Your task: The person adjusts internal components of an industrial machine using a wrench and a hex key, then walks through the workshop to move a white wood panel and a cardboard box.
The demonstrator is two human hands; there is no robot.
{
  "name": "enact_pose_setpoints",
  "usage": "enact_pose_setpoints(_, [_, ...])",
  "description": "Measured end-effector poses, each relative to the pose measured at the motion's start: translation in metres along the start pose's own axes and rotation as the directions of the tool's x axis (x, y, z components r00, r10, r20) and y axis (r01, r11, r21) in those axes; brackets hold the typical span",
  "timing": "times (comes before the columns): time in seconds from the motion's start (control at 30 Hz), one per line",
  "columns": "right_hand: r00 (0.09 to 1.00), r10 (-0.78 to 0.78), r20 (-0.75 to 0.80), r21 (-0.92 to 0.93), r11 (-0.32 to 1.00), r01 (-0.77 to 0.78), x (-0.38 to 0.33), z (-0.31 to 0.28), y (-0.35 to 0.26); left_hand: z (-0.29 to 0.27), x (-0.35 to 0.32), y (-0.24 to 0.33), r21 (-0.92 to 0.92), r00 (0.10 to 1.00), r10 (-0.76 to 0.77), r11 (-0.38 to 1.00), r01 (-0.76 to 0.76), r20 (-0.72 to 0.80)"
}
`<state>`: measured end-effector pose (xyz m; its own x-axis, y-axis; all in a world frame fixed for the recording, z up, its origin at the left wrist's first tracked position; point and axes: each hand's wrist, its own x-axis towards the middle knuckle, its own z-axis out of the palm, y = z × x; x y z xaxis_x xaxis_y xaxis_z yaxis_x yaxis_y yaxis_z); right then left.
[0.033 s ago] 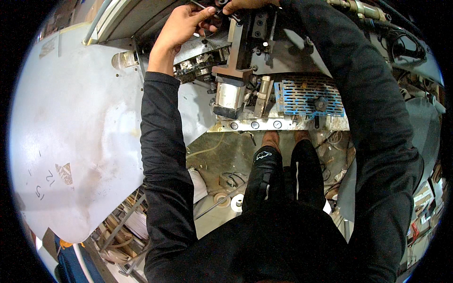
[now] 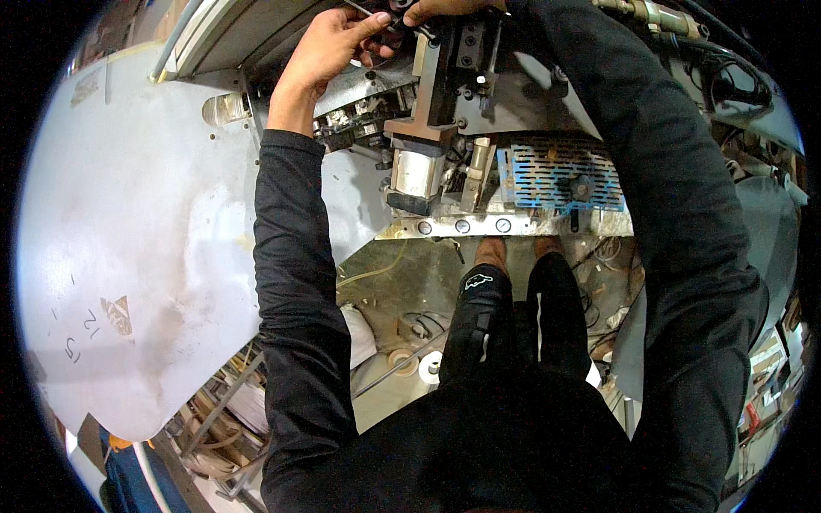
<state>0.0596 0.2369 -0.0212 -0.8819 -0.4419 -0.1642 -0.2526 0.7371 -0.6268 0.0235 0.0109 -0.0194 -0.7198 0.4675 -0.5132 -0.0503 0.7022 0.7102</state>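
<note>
Both arms reach to the machine at the top of the view. My left hand (image 2: 329,47) is closed, thumb and fingers pinching a thin metal rod (image 2: 357,8) that leaves the picture at the top edge. Beside it, my right hand (image 2: 449,8) is partly cut off by the top edge; its fingertips press together at a small dark fitting, and what they hold is hidden. Just below the hands, a dark metal bracket (image 2: 434,94) with bolts runs down to a silver cylinder (image 2: 416,173).
A pale metal panel (image 2: 162,231) fills the left side. Right of the cylinder lies a blue slotted cover (image 2: 560,177) with a dark knob. Round gauges line a white strip (image 2: 530,226) at the machine's front. On the floor stand rolls (image 2: 430,368) between loose cables and my legs.
</note>
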Motion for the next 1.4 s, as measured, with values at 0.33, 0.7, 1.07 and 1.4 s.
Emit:
enact_pose_setpoints(0.33, [1.0, -0.008, 0.019, -0.039, 0.999, 0.009, -0.001, -0.001, -0.003, 0.036, -0.011, -0.024, 0.381, 0.88, 0.355, 0.897, -0.225, -0.317])
enact_pose_setpoints(0.7, [0.998, 0.037, 0.046, 0.013, 0.999, -0.038, -0.001, -0.003, -0.005, 0.054, -0.021, -0.016, 0.591, 0.743, 0.511, 0.783, -0.194, -0.433])
enact_pose_setpoints(1.07, [1.0, -0.024, 0.003, -0.007, 1.0, 0.024, 0.0, -0.001, 0.001, 0.061, -0.017, -0.031, 0.833, 0.47, 0.818, 0.488, -0.262, -0.332])
enact_pose_setpoints(1.4, [0.999, -0.045, 0.004, 0.014, 0.999, 0.045, 0.002, 0.001, 0.007, 0.066, -0.026, -0.046, 0.84, 0.468, 0.853, 0.419, -0.344, -0.233])
